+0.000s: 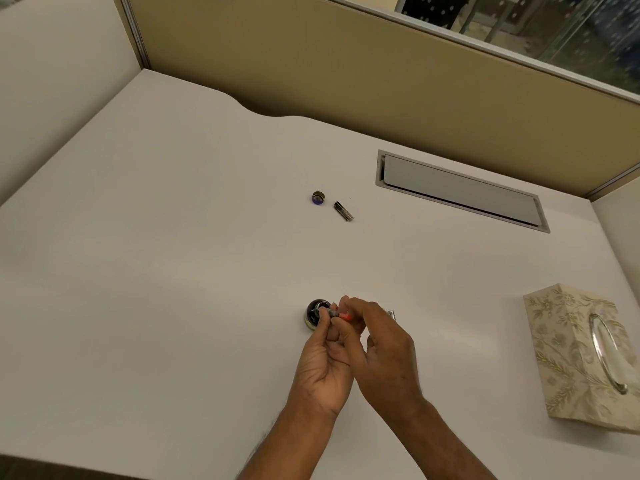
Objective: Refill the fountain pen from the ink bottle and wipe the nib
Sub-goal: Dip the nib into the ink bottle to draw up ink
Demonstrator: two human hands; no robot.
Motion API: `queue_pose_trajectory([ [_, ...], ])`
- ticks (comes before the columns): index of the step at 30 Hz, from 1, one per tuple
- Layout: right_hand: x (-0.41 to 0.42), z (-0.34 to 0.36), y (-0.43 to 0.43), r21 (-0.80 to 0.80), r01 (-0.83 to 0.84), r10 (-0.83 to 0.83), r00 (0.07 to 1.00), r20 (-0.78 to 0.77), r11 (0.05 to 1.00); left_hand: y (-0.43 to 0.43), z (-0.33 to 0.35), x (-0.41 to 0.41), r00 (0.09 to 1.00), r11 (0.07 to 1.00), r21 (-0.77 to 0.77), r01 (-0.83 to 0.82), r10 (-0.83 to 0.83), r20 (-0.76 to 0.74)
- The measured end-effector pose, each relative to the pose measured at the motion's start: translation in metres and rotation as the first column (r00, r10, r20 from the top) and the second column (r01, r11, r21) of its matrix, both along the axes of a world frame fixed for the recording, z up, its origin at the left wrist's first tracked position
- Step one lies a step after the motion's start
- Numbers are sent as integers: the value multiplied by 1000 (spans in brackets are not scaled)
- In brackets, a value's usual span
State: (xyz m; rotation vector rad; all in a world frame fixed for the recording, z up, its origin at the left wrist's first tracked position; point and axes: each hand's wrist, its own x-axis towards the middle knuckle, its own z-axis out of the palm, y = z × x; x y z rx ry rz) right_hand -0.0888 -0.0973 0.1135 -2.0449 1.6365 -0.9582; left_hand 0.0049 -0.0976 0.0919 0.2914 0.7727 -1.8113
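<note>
the fountain pen (341,315) lies almost level between both hands, its long axis running left to right, with the grey nib end pointing left at the open mouth of the ink bottle (316,314) and an orange-red section showing in the middle — whether the nib touches the ink is too small to tell. the left hand (325,362) pinches the pen near the nib end with its fingertips, palm turned up and toward the bottle; the right hand (381,344) grips the rear part from above, fingers curled over it, hiding most of the barrel. a small silvery end (391,312) pokes out past the right hand's knuckles. the bottle stands on the white desk (156,271), touching or just beside the left fingertips. farther back, well apart, rest the bottle cap (318,197) and just beside it a dark pen cap (343,211) lying slanted. a floral tissue box (585,355) sits at the right edge, and a grey cable hatch (460,190) is set into the desk behind.
</note>
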Motion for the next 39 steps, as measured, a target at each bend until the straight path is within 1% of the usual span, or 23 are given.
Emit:
queue_pose_trajectory([
  [2, 0, 0, 1, -7, -18, 18, 1000, -12, 1000, -1, -1, 0, 1000, 1000, 17, -1, 1, 4],
  [7, 2, 0, -1, -5, 39, -39, 998, -38, 999, -1, -2, -1, 998, 999, 40, -6, 4, 55],
  [13, 0, 0, 0, -7, 1, -1, 1000, -20, 1000, 0, 0, 0, 1000, 1000, 24, -14, 14, -12],
  [16, -1, -3, 0, -12, 15, -16, 1000, -16, 1000, -2, 0, -2, 1000, 1000, 31, 2, -3, 30],
  [21, 1, -5, -1, 17, 51, -52, 998, 44, 999, -3, 1, -3, 997, 999, 38, 1, -3, 72],
  [25, -1, -6, -3, 21, 55, -56, 997, 44, 998, -3, 1, -5, 995, 999, 47, -15, 11, 96],
  [28, 0, -2, -3, 51, 48, -50, 998, 35, 998, -2, 5, -3, 999, 999, 36, -23, 22, 39],
  [30, -1, 1, -2, 71, 11, -15, 998, 67, 997, -2, 9, -1, 1000, 999, 24, -24, 24, -13],
  [33, -2, 0, -1, 38, -29, 28, 999, 24, 999, -3, 8, -1, 1000, 999, 36, -10, 10, 23],
  [37, -1, 1, -2, -3, 8, -8, 999, -32, 1000, -3, 0, -2, 996, 999, 50, 10, -15, 90],
  [39, -1, 1, -3, -9, 26, -26, 999, -45, 1000, -3, -2, -2, 996, 999, 48, 5, -10, 91],
])
